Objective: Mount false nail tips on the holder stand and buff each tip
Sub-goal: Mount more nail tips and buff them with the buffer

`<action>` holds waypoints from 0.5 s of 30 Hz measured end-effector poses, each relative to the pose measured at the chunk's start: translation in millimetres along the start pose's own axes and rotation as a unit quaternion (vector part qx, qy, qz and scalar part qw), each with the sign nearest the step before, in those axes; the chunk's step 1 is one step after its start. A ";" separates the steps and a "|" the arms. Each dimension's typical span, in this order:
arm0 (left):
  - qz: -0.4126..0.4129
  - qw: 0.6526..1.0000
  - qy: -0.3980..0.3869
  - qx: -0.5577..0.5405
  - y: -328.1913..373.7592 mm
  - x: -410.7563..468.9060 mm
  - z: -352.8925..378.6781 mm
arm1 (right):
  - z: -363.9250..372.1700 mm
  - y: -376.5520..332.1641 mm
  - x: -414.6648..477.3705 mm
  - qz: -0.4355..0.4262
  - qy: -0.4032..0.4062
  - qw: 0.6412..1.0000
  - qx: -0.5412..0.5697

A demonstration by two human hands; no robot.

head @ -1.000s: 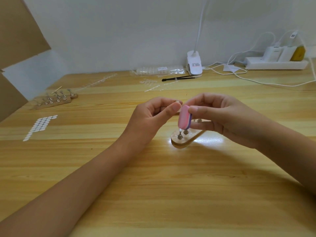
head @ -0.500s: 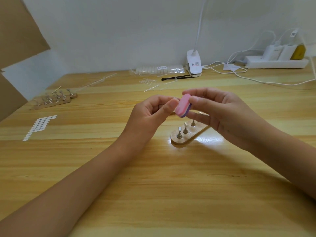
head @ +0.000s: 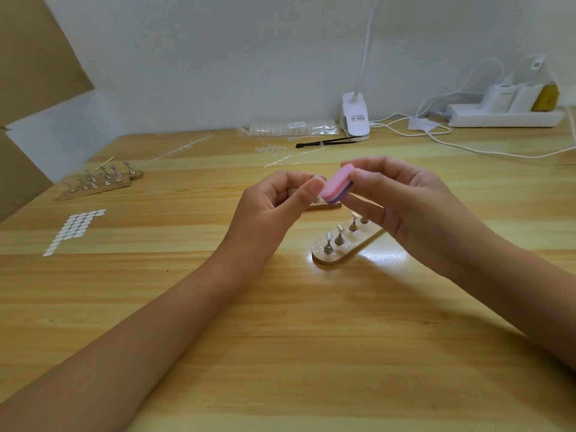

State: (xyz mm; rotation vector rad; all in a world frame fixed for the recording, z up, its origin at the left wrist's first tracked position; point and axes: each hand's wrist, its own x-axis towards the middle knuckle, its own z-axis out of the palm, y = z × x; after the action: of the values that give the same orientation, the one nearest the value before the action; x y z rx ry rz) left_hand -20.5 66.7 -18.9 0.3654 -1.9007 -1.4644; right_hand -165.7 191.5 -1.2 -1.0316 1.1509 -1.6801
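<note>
Holding the buffer block (head: 337,183) between thumb and fingertips, the right hand (head: 405,207) sits above the middle of the desk (head: 280,353). The block is an oval pad, pink on its upper face and purple on its lower, tilted with its left end down. That end meets the thumb tip of the left hand (head: 274,210), whose fingers curl inward and pinch a small pale nail tip (head: 317,177) (mostly hidden by the fingers).

Below the right hand, the holder stand (head: 339,252) lies flat on the desk. It is a light wooden base with a rounded end, carrying a row of short metal pegs. Four pegs show; the hand covers the rest. A second wooden base (head: 325,206) shows partly behind the left hand.

Toward the left edge stand further peg holders (head: 99,182) and a patch of white oval dots (head: 74,229). Along the far edge lie a clear bag (head: 290,127), a black tool (head: 327,142), a clip lamp (head: 355,116) and a power strip (head: 505,118).
</note>
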 end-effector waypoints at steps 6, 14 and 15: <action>0.004 1.000 0.004 -0.006 -1.9 -0.2 0.2 | 0.3 -0.6 -0.2 -0.017 0.019 0.999 0.019; 0.007 1.000 0.011 -0.009 -3.7 0.8 -0.9 | 2.6 1.8 0.4 -0.051 0.053 0.997 0.038; 0.005 1.000 0.010 -0.009 -4.1 0.8 -0.9 | 2.2 1.1 0.7 -0.046 0.051 0.997 0.037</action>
State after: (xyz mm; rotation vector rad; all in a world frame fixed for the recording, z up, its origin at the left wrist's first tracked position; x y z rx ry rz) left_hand -21.2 64.2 -22.3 0.3605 -1.8704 -1.4654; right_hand -163.7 190.0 -1.6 -0.9749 1.1105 -1.8528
